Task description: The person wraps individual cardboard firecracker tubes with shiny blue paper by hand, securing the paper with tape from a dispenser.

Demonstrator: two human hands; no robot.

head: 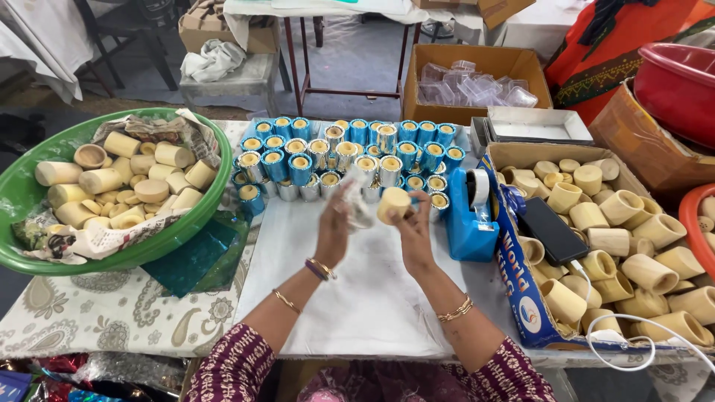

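Far left: green basin (pixel 22 195) cut off by the frame edge, lined with crumpled newspaper (pixel 97 238), heaped with plain wooden cups (pixel 100 181); lower layers hidden under the top ones. A sheet of teal foil (pixel 195 257) tucked half beneath the basin rim, only one corner showing. Patterned cloth (pixel 97 309) under it all, ending at the bottom edge.

Centre, back of the white sheet (pixel 372 298): rows of cups wrapped in blue and silver foil (pixel 342 156), the nearest ones partly masked by the hands.

Left hand (pixel 333 227) raised above the white sheet, back toward the camera, fingers curled round a crumpled, blurred scrap of silver foil (pixel 357 201); exact grip hard to make out. Bangles at the wrist, forearm slanting up from the lower middle. Right hand (pixel 412 231) just beside it, fingers clamped on a bare wooden cup (pixel 393 204), open end tilted toward the camera, held above the sheet just in front of the wrapped rows. Hands close together, not clearly touching.

Right: blue tape dispenser (pixel 468 219) on the sheet, touching a printed cardboard box (pixel 525 298) full of more bare cups. A black phone (pixel 553 231) lying on them, its white cable (pixel 633 339) looping out of the box. Red basin (pixel 674 85) at the far right, cut off.
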